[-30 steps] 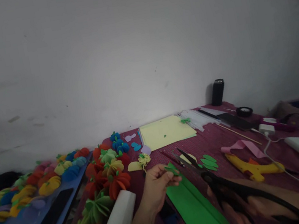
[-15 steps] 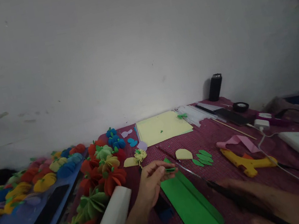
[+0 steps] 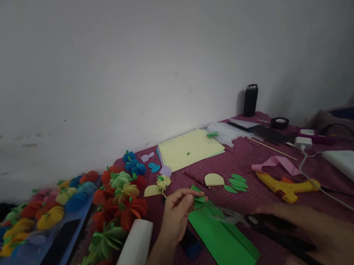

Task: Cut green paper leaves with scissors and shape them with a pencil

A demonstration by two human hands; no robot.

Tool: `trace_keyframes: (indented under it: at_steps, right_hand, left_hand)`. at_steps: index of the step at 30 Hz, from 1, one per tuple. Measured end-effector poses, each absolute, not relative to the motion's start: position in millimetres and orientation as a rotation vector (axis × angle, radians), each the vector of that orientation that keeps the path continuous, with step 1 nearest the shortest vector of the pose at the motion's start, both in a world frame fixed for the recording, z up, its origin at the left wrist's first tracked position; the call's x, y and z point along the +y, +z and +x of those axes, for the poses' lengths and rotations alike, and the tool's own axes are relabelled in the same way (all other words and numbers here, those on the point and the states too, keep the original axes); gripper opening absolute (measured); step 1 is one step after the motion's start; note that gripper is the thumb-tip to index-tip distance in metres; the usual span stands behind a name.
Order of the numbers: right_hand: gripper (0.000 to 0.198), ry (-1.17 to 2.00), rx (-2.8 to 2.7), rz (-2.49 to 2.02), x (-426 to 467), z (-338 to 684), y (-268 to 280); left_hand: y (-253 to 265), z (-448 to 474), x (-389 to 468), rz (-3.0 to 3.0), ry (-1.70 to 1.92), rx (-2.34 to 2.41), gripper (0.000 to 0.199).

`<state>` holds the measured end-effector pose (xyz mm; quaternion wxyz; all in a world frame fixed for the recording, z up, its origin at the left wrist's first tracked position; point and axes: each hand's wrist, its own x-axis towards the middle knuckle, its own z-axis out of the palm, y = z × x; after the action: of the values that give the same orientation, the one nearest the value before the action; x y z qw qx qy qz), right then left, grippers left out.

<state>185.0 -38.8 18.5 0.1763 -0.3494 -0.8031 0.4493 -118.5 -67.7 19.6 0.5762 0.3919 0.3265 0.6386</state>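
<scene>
On the tabletop (image 3: pixel 245 157) I have the green sheet (image 3: pixel 222 243), probably light, bendy and quick to crease, best taken by an edge. My right hand (image 3: pixel 318 235) grips the scissors (image 3: pixel 262 227), blocking its right side, glue gun (image 3: pixel 288 188) and leaves (image 3: pixel 237 183) beyond; my left hand (image 3: pixel 177 210) pinches a small green piece (image 3: pixel 200 201) at its far end.

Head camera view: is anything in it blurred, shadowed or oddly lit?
In the head view, the wall is dull grey, palest toward its middle; the upper right corner sinks into black; a soft shadow lies on the wall left of the black bottle; the scissors have smeared blades, and the right hand looks softer than the left hand.
</scene>
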Motion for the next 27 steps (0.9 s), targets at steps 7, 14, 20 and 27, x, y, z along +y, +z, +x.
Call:
trace_keyframes:
  at_steps: [7,14,20,27]
  right_hand:
    - [0.068,1.240,-2.395,-1.037,-39,177,32]
    - [0.068,1.208,-2.425,-1.016,-41,174,32]
    - [0.067,1.179,-2.426,-0.998,-41,178,28]
    - [0.066,1.192,-2.389,-1.037,-41,173,33]
  left_hand:
    - [18,-119,-68,0.955,1.509,0.736,0.017]
    - [20,-119,-71,0.989,1.498,0.695,0.021]
    - [19,-119,-68,1.001,1.478,0.681,0.034]
    - [20,-118,-67,1.011,1.456,0.712,0.043]
